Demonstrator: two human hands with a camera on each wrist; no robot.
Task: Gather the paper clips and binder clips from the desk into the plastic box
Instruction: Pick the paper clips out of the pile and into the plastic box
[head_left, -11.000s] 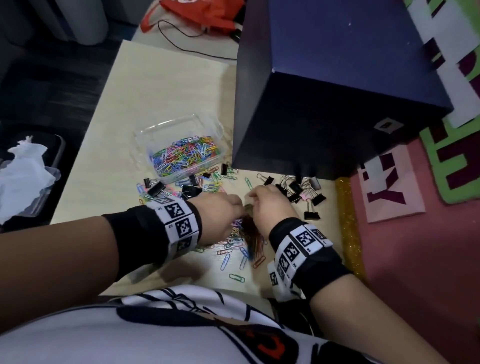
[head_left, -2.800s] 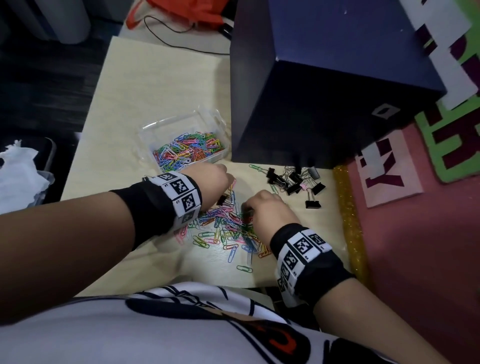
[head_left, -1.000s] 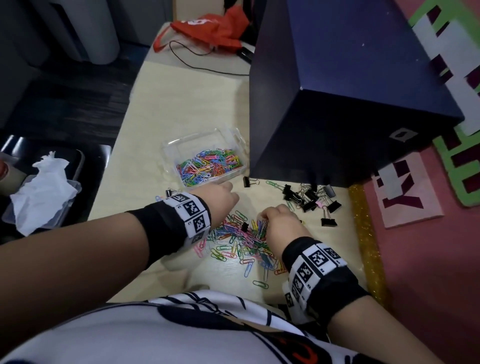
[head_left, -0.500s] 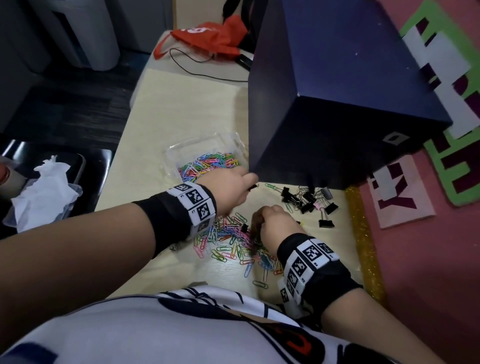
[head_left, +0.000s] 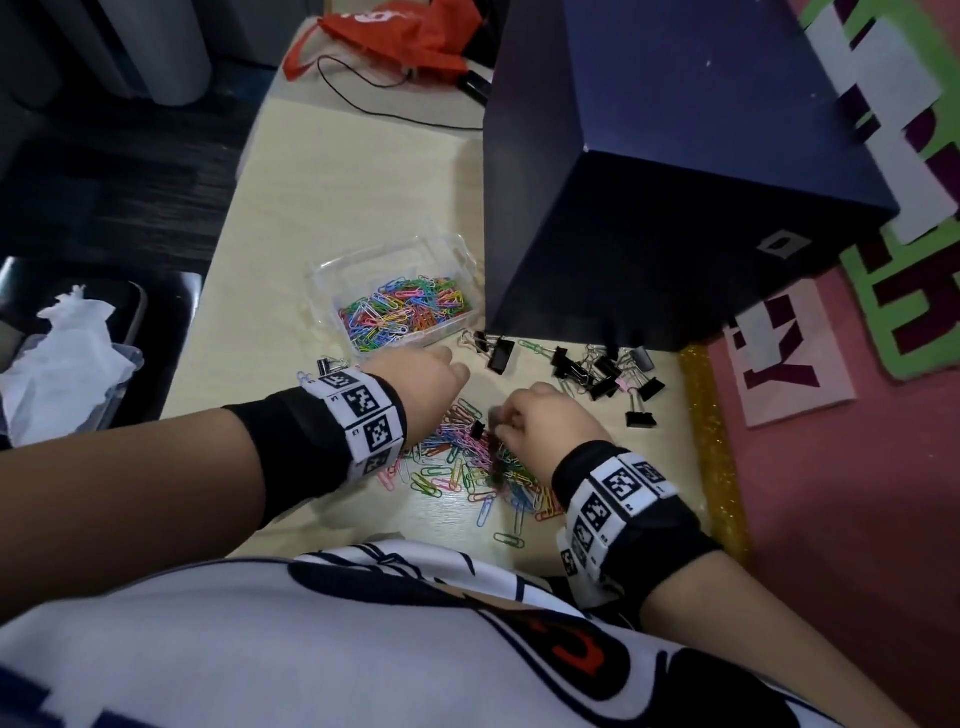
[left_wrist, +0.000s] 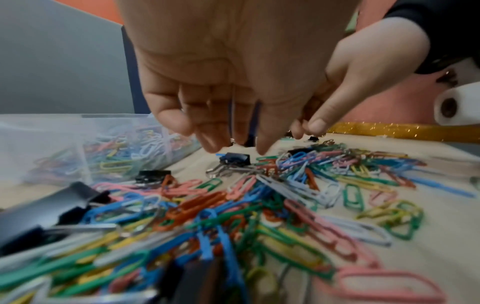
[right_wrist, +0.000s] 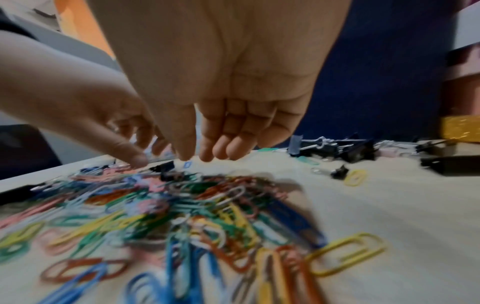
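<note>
Desk (head_left: 332, 171): pale wood, a dark blue box (head_left: 675, 171) at its far right.
Paper clips (head_left: 467, 462): one loose coloured pile, too many to count, under both hands.
Right hand (head_left: 545, 421): palm down, fingers curled loosely, tips just above the pile; whether they pinch a clip, cannot tell.
Left hand (head_left: 421, 379): palm down, fingers relaxed, holding nothing.
Binder clips (head_left: 602, 371): about ten black ones beyond the right fingers.
Plastic box (head_left: 332, 270): one, just beyond the left fingers, part filled with paper clips.
</note>
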